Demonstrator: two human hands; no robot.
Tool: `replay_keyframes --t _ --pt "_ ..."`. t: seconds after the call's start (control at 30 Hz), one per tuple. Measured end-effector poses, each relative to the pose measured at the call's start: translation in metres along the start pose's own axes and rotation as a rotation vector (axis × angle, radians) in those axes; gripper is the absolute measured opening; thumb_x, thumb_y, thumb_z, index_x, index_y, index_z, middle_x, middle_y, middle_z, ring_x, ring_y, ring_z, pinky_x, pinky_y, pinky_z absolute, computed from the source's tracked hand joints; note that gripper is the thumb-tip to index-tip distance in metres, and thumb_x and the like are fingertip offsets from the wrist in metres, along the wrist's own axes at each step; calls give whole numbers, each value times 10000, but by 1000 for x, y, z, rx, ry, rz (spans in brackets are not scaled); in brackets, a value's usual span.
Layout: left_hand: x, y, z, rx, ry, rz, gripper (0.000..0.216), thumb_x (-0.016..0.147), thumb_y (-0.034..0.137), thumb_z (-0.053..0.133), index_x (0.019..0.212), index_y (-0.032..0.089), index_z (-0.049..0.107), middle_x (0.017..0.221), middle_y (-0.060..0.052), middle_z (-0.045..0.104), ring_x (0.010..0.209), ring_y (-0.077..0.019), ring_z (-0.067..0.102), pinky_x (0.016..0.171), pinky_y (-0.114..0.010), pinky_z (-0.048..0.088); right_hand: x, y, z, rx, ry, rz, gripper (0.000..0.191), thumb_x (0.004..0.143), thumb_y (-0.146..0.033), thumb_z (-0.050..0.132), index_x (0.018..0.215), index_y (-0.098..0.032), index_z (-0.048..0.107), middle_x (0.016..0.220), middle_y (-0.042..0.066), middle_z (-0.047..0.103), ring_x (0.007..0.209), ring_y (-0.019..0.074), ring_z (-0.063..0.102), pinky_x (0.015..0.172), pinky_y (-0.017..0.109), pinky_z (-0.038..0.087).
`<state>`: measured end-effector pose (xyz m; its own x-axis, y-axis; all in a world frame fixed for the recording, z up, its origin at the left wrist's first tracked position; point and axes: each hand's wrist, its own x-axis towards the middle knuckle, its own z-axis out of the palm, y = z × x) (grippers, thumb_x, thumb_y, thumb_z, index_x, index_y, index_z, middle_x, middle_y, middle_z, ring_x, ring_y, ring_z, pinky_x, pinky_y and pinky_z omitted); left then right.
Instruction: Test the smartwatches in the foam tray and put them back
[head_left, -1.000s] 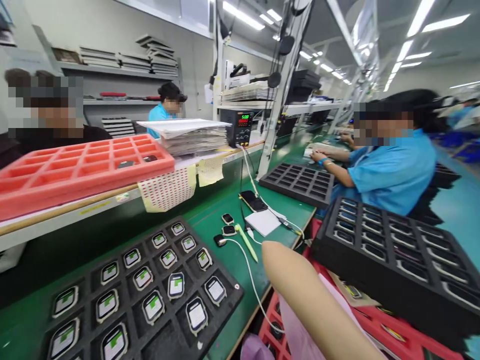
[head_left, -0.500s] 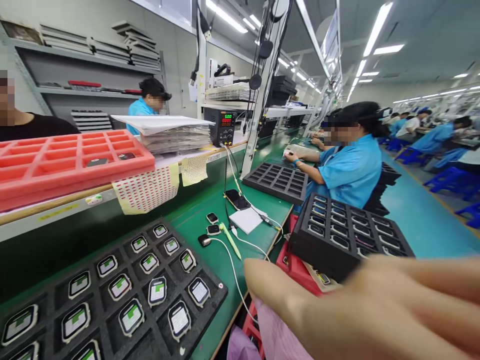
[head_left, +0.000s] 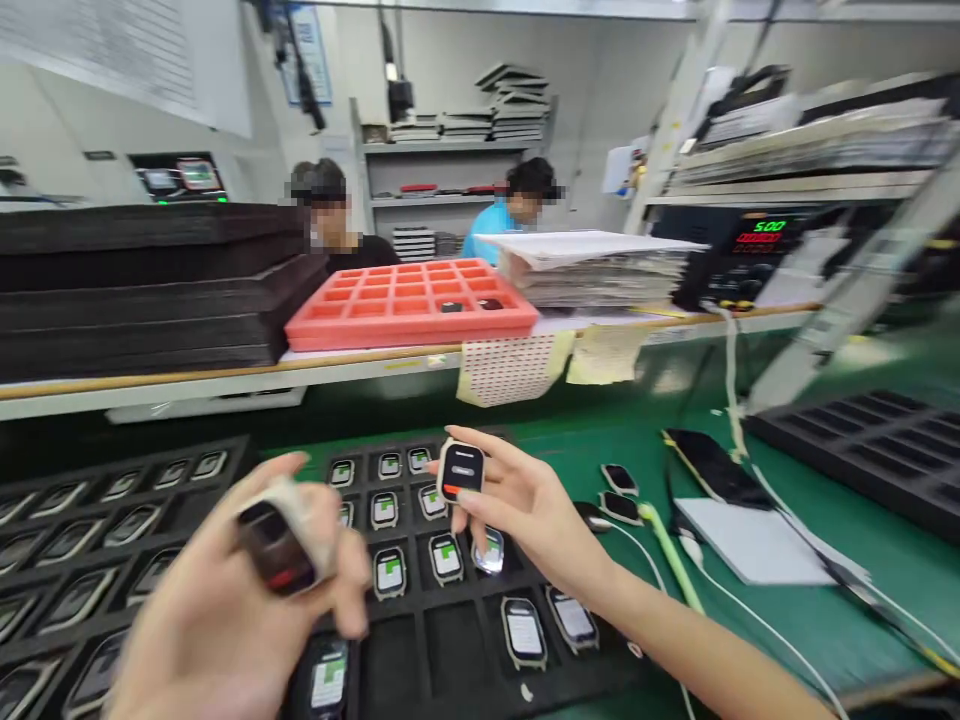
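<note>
- Right hand (head_left: 529, 512) pinches a watch (head_left: 461, 470) by its edges, screen up, above the tray (head_left: 450, 650).
- Left hand (head_left: 217, 620) is closed round a second watch (head_left: 274, 545), which is blurred.
- Best to hold by the rims, fingertips off the glass, low over the pockets.
- Green bench (head_left: 825, 610); red tray (head_left: 390, 325) on the shelf; two people work behind it.

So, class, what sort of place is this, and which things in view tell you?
Probably a smartwatch assembly line: a black tray of watches on a green bench, a bench power supply, and the right hand holding a lit watch, the left hand another watch.
</note>
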<state>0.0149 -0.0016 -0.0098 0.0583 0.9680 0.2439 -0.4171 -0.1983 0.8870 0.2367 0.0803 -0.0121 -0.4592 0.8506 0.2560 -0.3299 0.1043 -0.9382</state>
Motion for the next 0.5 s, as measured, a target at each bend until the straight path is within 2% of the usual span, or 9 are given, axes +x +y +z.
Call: replay_keyframes --t 0.07,0.17,0.27,0.33,0.5 --pt "13 4 6 -49 5 -22 740 586 318 818 1263 284 523 1059 -92 609 980 -331 592 711 -392 558 4 0 -1 -4 -55 8 572 794 -134 647 1330 -207 461 1050 114 636 686 156 632 465 213 509" --pt "32 -2 16 -79 18 -120 610 676 207 760 1243 226 537 1014 -85 614 921 -267 627 777 -370 553 10 -3 1 2 -117 21 611 761 -82 605 1338 -221 458 1109 118 616 708 164 627 464 218 503" --pt "43 -17 20 -19 70 -109 552 753 196 710 1265 200 502 911 -61 628 831 -210 652 746 -331 563 14 -3 4 -42 -99 3 605 767 -84 575 1343 -228 457 1101 115 619 720 176 624 467 232 504" --pt "47 -25 19 5 56 -96 576 771 197 696 1297 186 462 883 -62 638 825 -210 657 740 -332 567 14 -2 6 -88 -69 -26 560 796 -105 572 1332 -228 469 1058 105 630 705 174 620 468 235 502" --pt "49 -33 12 -17 -48 -92 635 734 142 711 1308 170 439 967 -97 660 944 -256 646 859 -388 536 15 2 7 -214 22 -55 375 867 -231 601 1237 -210 551 775 37 615 594 148 595 424 204 459"
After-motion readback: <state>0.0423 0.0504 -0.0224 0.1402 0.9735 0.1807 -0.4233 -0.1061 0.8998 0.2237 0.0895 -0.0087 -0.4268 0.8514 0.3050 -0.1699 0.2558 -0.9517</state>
